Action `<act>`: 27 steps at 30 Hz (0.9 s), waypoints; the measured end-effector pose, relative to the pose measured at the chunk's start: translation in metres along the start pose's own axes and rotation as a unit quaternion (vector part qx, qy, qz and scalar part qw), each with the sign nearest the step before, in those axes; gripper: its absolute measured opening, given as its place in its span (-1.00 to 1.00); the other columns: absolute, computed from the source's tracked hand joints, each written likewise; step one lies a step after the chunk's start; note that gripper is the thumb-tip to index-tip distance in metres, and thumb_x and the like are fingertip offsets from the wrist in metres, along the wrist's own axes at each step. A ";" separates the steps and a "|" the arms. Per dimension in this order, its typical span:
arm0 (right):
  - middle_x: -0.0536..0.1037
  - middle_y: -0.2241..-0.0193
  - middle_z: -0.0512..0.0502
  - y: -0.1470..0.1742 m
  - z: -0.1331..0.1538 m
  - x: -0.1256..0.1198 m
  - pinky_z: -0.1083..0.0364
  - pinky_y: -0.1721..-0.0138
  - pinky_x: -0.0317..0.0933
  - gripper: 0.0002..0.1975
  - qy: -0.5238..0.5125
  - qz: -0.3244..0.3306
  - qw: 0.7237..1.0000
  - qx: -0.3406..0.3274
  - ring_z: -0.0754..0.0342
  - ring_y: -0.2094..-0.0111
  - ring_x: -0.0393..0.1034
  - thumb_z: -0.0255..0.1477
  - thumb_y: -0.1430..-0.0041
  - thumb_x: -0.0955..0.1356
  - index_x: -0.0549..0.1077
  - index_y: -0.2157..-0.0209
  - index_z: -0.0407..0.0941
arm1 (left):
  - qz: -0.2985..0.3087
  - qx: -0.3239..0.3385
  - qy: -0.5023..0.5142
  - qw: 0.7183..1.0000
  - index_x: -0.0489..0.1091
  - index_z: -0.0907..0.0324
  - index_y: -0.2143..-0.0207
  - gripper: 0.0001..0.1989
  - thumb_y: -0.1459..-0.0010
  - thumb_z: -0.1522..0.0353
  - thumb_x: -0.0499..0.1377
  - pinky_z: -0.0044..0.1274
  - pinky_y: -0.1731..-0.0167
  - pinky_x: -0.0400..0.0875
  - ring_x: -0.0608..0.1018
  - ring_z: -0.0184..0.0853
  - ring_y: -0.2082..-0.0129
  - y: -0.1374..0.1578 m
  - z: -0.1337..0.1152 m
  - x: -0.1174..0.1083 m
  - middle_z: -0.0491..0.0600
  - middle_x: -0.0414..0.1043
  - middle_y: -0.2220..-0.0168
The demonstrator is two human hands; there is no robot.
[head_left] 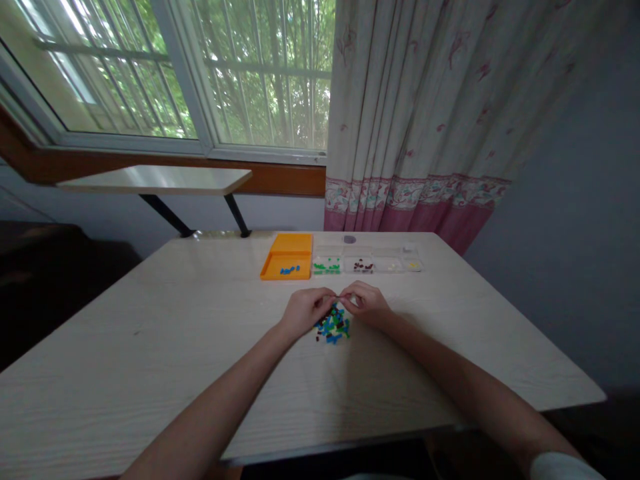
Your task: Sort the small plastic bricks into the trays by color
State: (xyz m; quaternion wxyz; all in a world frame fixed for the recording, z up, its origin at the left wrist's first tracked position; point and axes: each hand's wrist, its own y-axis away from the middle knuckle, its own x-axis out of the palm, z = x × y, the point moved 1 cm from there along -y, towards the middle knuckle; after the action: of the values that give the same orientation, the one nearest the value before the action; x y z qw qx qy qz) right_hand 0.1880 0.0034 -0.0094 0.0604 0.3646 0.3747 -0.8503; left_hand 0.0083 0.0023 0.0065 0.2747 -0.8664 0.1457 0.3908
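My left hand (306, 311) and my right hand (367, 303) meet fingertip to fingertip over a small pile of toy bricks (333, 325) in blue, green and dark brown. The fingers of both hands are pinched together. A tiny dark piece seems to sit between them, too small to name. Beyond my hands stands an open orange box (269, 268) with several blue bricks (290, 270) inside. To its right, a row of clear containers holds green bricks (327, 265), dark brown bricks (363, 266), and at the far end something yellow (413, 265).
All this rests on a pale wooden table (210, 340). A raised white shelf (165, 179) on black legs stands at the back left, under the window. Behind the table hangs a curtain (400, 133). A grey round spot (349, 239) shows near the back edge.
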 end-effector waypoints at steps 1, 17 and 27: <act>0.45 0.48 -0.03 0.000 0.000 0.000 0.22 0.47 0.15 -0.89 0.001 -0.003 1.000 0.000 0.18 0.48 0.28 -0.43 -0.02 0.28 0.42 0.39 -0.12 | 0.000 0.002 0.002 1.000 0.42 0.20 0.34 -0.75 -0.10 0.29 0.00 -0.69 0.54 0.10 0.29 -0.51 0.58 0.000 0.000 0.000 -0.12 0.35 0.56; 0.44 0.49 -0.07 -0.003 -0.003 -0.023 0.18 0.53 0.16 -0.83 0.018 -0.162 0.985 0.049 0.20 0.61 0.18 -0.35 -0.05 0.26 0.44 0.42 -0.12 | -0.014 -0.049 -0.078 0.996 0.43 0.19 0.34 -0.72 -0.07 0.25 0.00 -0.66 0.59 0.06 0.28 -0.48 0.63 -0.007 0.026 -0.015 -0.11 0.31 0.64; 0.45 0.51 -0.06 -0.005 -0.012 -0.021 0.18 0.49 0.16 -0.82 0.034 -0.145 0.987 0.060 0.19 0.57 0.22 -0.35 -0.05 0.26 0.44 0.41 -0.12 | 0.019 -0.030 -0.089 0.995 0.42 0.17 0.35 -0.73 -0.08 0.26 -0.03 -0.66 0.57 0.08 0.33 -0.48 0.60 -0.005 0.024 -0.014 -0.09 0.39 0.56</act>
State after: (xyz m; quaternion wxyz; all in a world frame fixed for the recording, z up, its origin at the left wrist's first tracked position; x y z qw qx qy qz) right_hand 0.2086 0.0117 0.0020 -0.0981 0.3378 0.3733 -0.8584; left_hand -0.0123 0.0209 0.0058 0.2529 -0.8333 0.1250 0.4754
